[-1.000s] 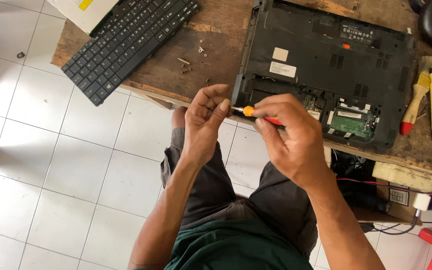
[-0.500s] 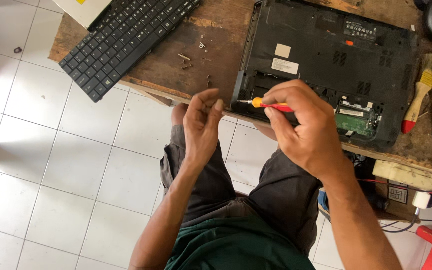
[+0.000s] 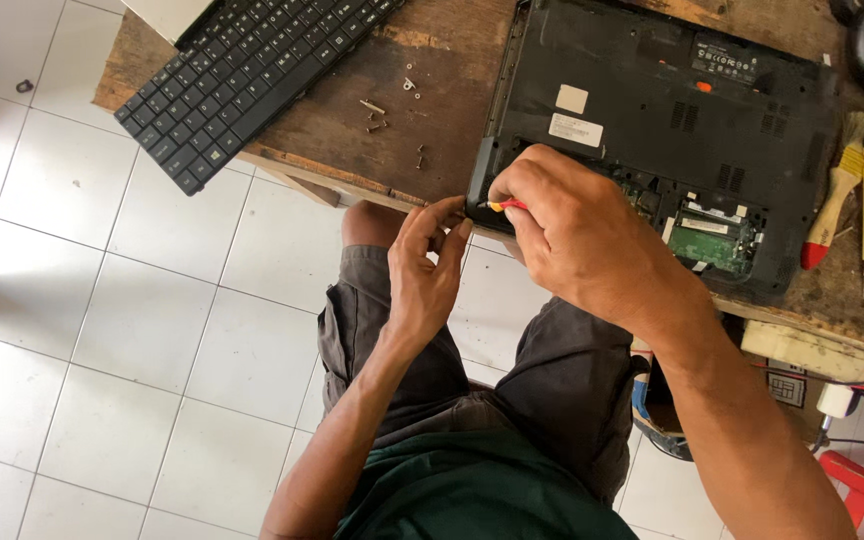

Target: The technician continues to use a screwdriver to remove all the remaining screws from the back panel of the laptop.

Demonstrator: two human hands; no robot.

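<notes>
Right hand (image 3: 577, 235) is closed around a small screwdriver (image 3: 505, 206) with a red and yellow handle; only a short piece of the handle shows past the fingers, and the tip is hidden. The tool lies just left of the knuckles, pointing left, at the near left corner of the laptop base (image 3: 652, 110).

Left hand (image 3: 422, 265) is loosely curled, fingertips drawn together and raised toward that same corner, close to the screwdriver's end. Whether it pinches anything cannot be told; contact with the tool or the casing is not clear.

The laptop base lies underside up on a worn wooden table (image 3: 352, 150), its near edge over the table's near edge. A panel is off at the near right, exposing a green circuit board (image 3: 707, 240), to the right of the right hand.

Loose screws (image 3: 382, 118) lie on the bare wood left of the laptop, apart from both hands. A detached black keyboard (image 3: 242, 75) rests at the far left, overhanging the table corner. A yellow-handled brush (image 3: 837, 200) lies at the right.
</notes>
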